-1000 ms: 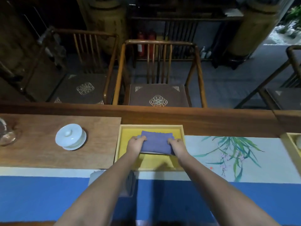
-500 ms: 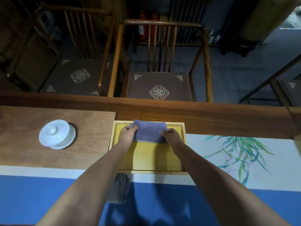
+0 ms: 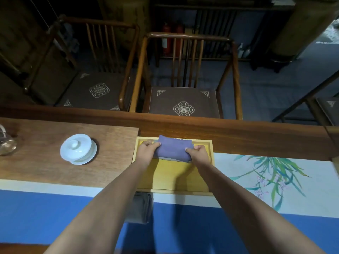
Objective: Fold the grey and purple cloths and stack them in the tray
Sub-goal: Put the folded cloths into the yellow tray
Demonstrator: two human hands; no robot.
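The folded purple cloth (image 3: 174,148) sits at the far end of the yellow wooden tray (image 3: 172,178). My left hand (image 3: 147,150) grips its left end and my right hand (image 3: 199,153) grips its right end, thumbs on top. The folded grey cloth (image 3: 142,208) lies on the blue part of the table mat just in front of the tray, partly hidden under my left forearm.
A white lidded tea bowl (image 3: 78,148) stands on the wooden board (image 3: 36,162) to the left, with a glass vessel (image 3: 6,143) at the left edge. The painted mat (image 3: 266,173) spreads to the right. Two wooden chairs (image 3: 185,85) stand beyond the table.
Both hands have carried the purple cloth from the middle of the tray to its far end. The view has shifted a little.
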